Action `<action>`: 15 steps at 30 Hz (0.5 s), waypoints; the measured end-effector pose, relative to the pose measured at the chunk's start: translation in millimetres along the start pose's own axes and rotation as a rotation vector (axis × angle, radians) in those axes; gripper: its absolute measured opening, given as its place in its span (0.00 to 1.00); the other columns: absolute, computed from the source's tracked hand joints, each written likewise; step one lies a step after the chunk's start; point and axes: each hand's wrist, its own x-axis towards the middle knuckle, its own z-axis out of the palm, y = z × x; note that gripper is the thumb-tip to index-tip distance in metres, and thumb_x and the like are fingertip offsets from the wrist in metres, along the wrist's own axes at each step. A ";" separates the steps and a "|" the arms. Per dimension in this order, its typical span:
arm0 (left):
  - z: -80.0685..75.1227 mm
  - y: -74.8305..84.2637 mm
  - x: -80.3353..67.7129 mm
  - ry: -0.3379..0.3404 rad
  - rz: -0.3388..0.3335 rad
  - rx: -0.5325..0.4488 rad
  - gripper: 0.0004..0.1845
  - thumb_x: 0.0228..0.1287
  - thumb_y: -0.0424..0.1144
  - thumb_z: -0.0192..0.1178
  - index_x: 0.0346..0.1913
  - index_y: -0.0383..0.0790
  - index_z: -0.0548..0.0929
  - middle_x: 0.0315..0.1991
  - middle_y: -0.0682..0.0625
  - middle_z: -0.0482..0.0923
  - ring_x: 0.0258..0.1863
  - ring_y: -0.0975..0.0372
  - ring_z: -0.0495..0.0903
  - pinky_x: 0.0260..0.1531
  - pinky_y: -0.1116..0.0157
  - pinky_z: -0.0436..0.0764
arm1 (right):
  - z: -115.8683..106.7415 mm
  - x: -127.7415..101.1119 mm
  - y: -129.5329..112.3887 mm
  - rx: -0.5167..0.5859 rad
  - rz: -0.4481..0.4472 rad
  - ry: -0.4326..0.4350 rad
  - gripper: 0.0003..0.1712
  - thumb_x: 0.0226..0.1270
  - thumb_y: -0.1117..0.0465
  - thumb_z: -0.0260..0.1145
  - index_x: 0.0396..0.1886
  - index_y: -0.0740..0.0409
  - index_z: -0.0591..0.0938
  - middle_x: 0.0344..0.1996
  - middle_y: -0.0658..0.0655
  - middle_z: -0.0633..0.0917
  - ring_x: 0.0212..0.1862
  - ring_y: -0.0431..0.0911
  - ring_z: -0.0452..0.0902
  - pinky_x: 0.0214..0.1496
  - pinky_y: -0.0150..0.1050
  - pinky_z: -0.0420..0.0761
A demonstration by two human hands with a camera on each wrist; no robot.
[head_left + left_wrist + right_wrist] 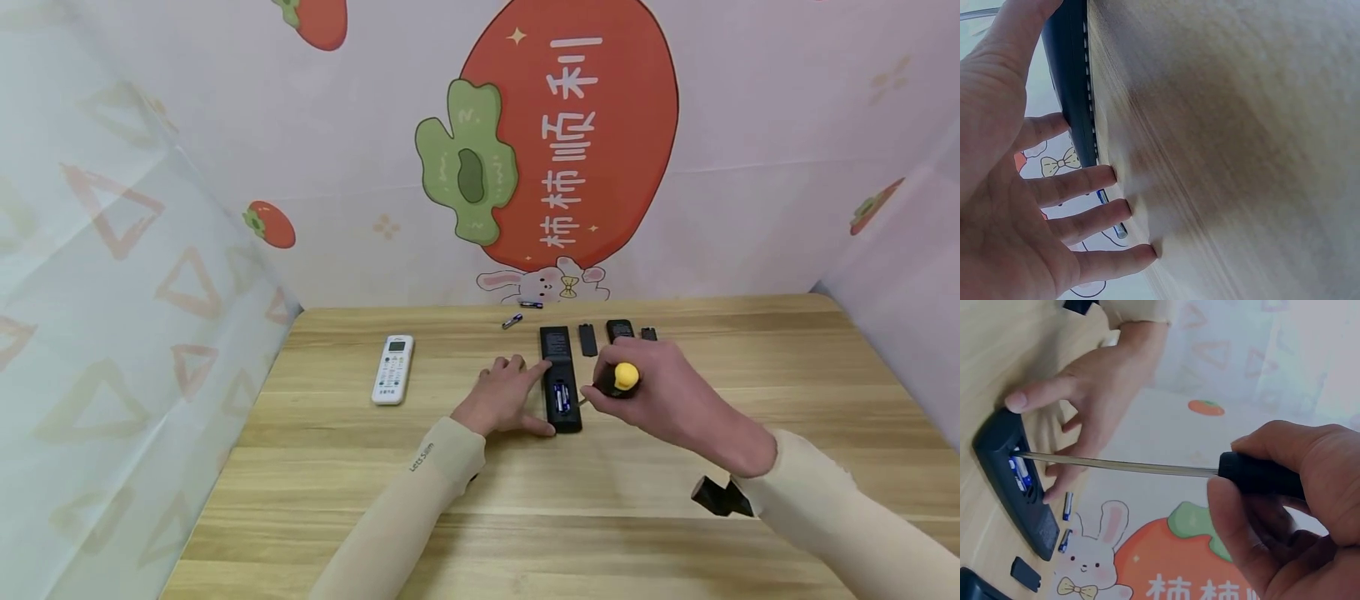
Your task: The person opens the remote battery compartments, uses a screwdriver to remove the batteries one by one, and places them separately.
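A black remote control (556, 342) lies face down, its battery bay open with blue-and-silver batteries (562, 397) inside. My left hand (504, 398) is spread along the remote's left side, thumb and index finger touching it, while the other fingertips rest on the table in the left wrist view. My right hand (663, 398) grips a screwdriver (1135, 467) by its black handle with a yellow end. In the right wrist view, the tip of the long metal shaft reaches the end of the batteries in the bay.
A white remote (392, 370) lies to the left. Behind are two loose batteries, one nearer (512, 321) and one by the wall (531, 305). A battery cover (588, 340), a smaller black device (620, 330) and another small black piece (648, 334) lie beyond my right hand. Patterned cloth walls surround the wooden table (315, 500).
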 end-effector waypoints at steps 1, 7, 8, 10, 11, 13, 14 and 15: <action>0.1 0.1 0.0 0.000 0.000 0.001 0.56 0.47 0.72 0.72 0.79 0.58 0.63 0.64 0.45 0.71 0.64 0.48 0.68 0.62 0.44 0.71 | 1.3 -1.9 -0.8 -0.007 -0.021 0.007 0.17 0.51 0.64 0.82 0.27 0.44 0.80 0.25 0.37 0.77 0.28 0.34 0.73 0.29 0.31 0.80; 1.9 0.3 0.3 0.002 0.002 0.015 0.56 0.48 0.72 0.71 0.79 0.58 0.62 0.64 0.45 0.71 0.64 0.48 0.68 0.62 0.44 0.72 | 9.6 -9.8 5.2 -0.134 -0.231 0.037 0.14 0.50 0.69 0.79 0.28 0.50 0.82 0.25 0.42 0.74 0.24 0.32 0.73 0.27 0.26 0.80; 2.4 0.2 0.6 0.002 0.004 0.017 0.56 0.48 0.72 0.71 0.79 0.58 0.62 0.64 0.45 0.71 0.64 0.48 0.68 0.62 0.44 0.72 | 10.1 -10.4 7.6 -0.151 -0.254 0.046 0.13 0.51 0.69 0.78 0.28 0.51 0.82 0.25 0.43 0.73 0.23 0.32 0.73 0.26 0.25 0.79; 3.1 0.0 1.0 0.001 0.005 0.019 0.56 0.47 0.73 0.71 0.79 0.58 0.62 0.64 0.45 0.71 0.64 0.48 0.68 0.61 0.43 0.72 | 9.7 -11.0 12.3 -0.155 -0.265 0.071 0.09 0.57 0.66 0.76 0.27 0.51 0.83 0.25 0.43 0.72 0.22 0.32 0.71 0.25 0.24 0.77; 3.3 -0.1 1.2 0.001 0.006 0.022 0.56 0.47 0.73 0.71 0.79 0.58 0.62 0.64 0.45 0.71 0.64 0.48 0.68 0.61 0.43 0.72 | 8.9 -10.6 14.3 -0.144 -0.265 0.093 0.07 0.61 0.62 0.74 0.27 0.51 0.83 0.25 0.43 0.73 0.22 0.32 0.71 0.25 0.24 0.77; 3.1 -0.1 1.3 0.004 0.007 0.024 0.56 0.47 0.73 0.71 0.79 0.58 0.62 0.64 0.45 0.71 0.64 0.48 0.69 0.61 0.43 0.72 | 6.5 -9.3 17.1 -0.140 -0.262 0.130 0.11 0.69 0.53 0.68 0.27 0.51 0.83 0.25 0.43 0.74 0.23 0.33 0.71 0.25 0.25 0.77; 2.9 -0.1 1.2 0.006 0.007 0.025 0.56 0.47 0.73 0.71 0.79 0.58 0.62 0.64 0.45 0.71 0.64 0.48 0.69 0.61 0.43 0.72 | 5.2 -8.1 17.9 -0.133 -0.258 0.145 0.15 0.72 0.49 0.65 0.27 0.51 0.83 0.26 0.43 0.75 0.23 0.33 0.72 0.25 0.25 0.77; 2.5 -0.1 1.0 0.007 0.006 0.024 0.56 0.47 0.73 0.71 0.79 0.58 0.62 0.64 0.45 0.71 0.64 0.48 0.69 0.61 0.43 0.72 | 4.2 -6.9 18.3 -0.124 -0.251 0.157 0.19 0.74 0.45 0.61 0.27 0.50 0.84 0.26 0.42 0.76 0.24 0.33 0.72 0.25 0.25 0.77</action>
